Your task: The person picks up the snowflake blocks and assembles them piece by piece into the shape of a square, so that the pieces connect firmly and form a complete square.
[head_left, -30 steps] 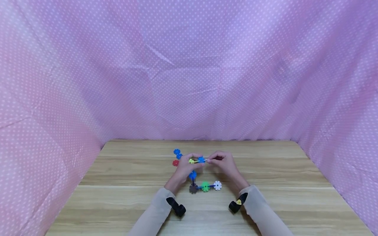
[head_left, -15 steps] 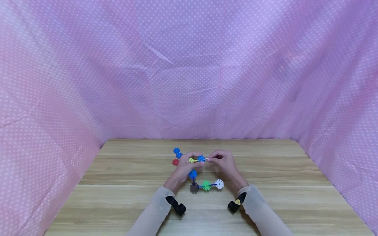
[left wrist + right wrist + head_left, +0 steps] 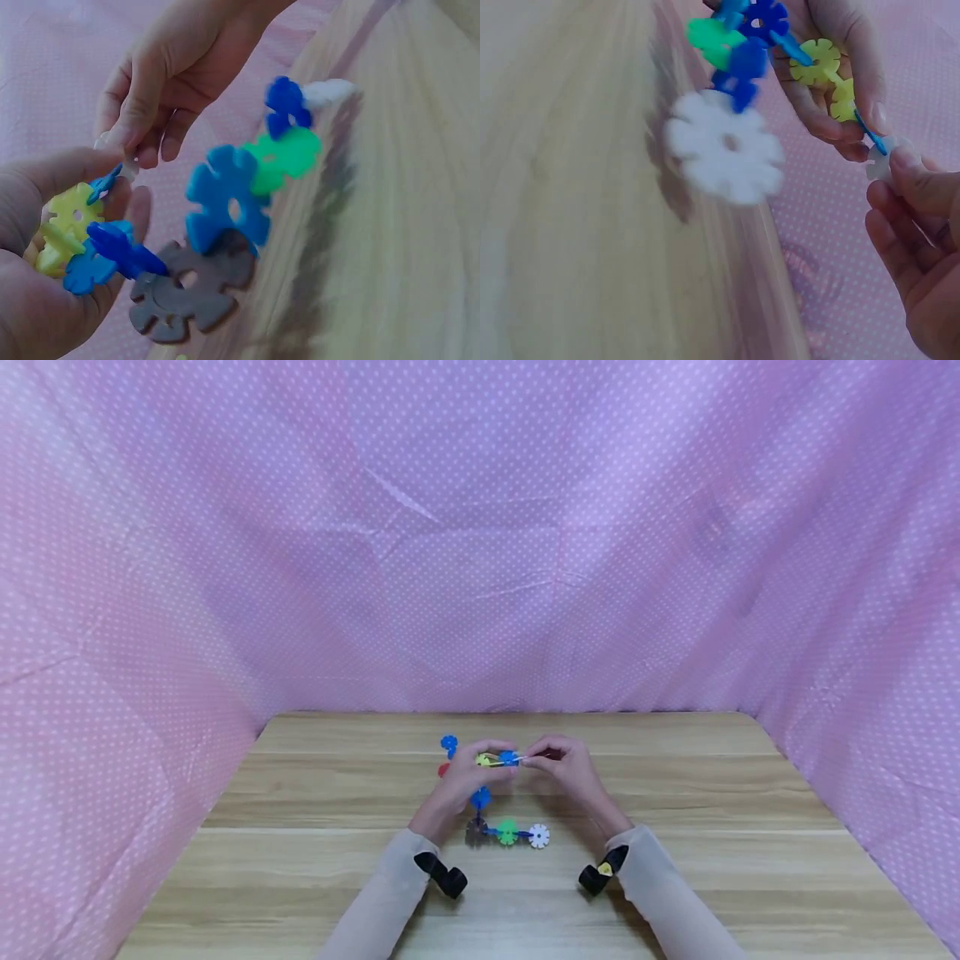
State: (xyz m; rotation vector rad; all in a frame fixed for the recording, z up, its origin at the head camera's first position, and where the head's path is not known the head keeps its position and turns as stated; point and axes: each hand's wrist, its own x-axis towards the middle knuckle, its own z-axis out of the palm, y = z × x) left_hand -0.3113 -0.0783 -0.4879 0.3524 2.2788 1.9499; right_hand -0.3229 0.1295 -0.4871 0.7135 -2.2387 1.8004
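Note:
A chain of interlocking plastic snowflake discs hangs from my left hand [image 3: 459, 777], whose fingers and thumb grip it around the yellow discs [image 3: 817, 61]. The loose end runs down through a blue disc [image 3: 480, 797] to a brown disc [image 3: 191, 289], then sideways through a green disc [image 3: 507, 832] to a white end disc [image 3: 538, 836]. My right hand [image 3: 567, 768] pinches another white snowflake disc [image 3: 880, 163] between thumb and fingertips. That disc meets the edge of a thin-looking blue disc [image 3: 870, 133] at the chain's upper end; how deeply they interlock is unclear.
Loose blue discs [image 3: 448, 742] and a red disc [image 3: 443, 771], partly hidden behind my left hand, lie on the wooden table [image 3: 315, 827]. Pink dotted cloth [image 3: 480, 610] surrounds the table at the back and sides.
My left hand has shifted slightly left and up, covering more of the red disc. The chain's hanging end has swung right, then left. Both grips stay the same.

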